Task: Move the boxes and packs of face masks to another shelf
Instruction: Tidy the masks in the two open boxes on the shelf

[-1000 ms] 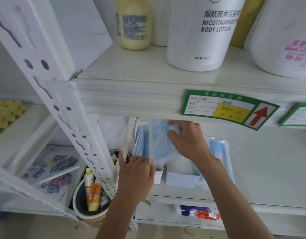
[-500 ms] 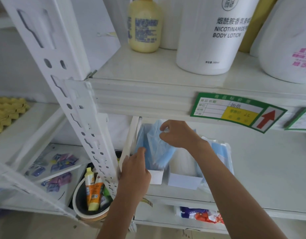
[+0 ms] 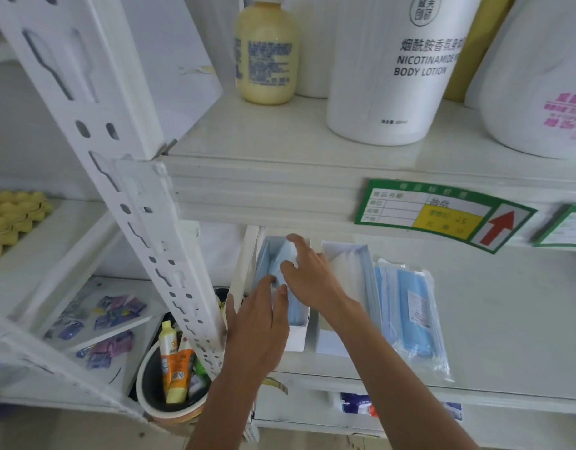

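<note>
Two open white boxes stand side by side on the lower shelf (image 3: 494, 319). The left box (image 3: 296, 336) holds loose blue face masks (image 3: 268, 258). The right box (image 3: 332, 344) holds white and blue masks. To its right lies a clear plastic pack of blue masks (image 3: 410, 316). My right hand (image 3: 309, 277) presses down on the masks in the left box with its fingers spread. My left hand (image 3: 257, 326) reaches in from the front, fingertips touching the same masks.
Above, a shelf carries a big white body lotion bottle (image 3: 387, 76), a yellow bottle (image 3: 267, 53) and a green price label (image 3: 442, 216). A white perforated post (image 3: 150, 222) slants at left. A bucket of tubes (image 3: 170, 394) stands below.
My right hand has lowered the blue mask it held up into the left box and now presses it down. My left hand has moved forward to the masks.
</note>
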